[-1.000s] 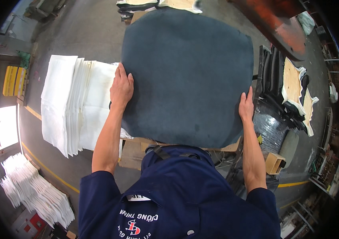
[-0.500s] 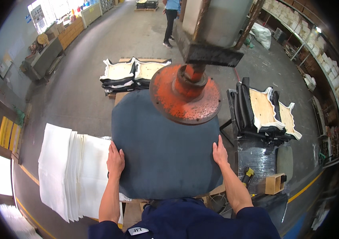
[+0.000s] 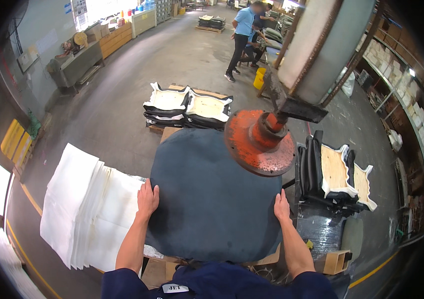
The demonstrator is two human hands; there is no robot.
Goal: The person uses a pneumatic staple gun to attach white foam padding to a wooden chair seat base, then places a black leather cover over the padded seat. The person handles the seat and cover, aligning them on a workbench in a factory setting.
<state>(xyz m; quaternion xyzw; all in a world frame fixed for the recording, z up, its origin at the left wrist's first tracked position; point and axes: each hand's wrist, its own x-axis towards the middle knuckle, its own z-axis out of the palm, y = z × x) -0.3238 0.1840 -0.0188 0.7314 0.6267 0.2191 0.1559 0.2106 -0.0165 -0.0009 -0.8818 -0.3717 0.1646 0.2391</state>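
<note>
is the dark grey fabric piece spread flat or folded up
Spread flat: the dark grey fabric piece lies open with its rounded outline in view, the left hand and right hand pressing its opposite edges.

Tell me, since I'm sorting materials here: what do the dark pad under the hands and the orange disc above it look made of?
The dark pad looks like matte blue-grey fabric over padding: soft, non-reflective, rounded edges. The orange disc looks like painted metal, probably steel or cast iron: worn paint with dark chipped patches.
</note>
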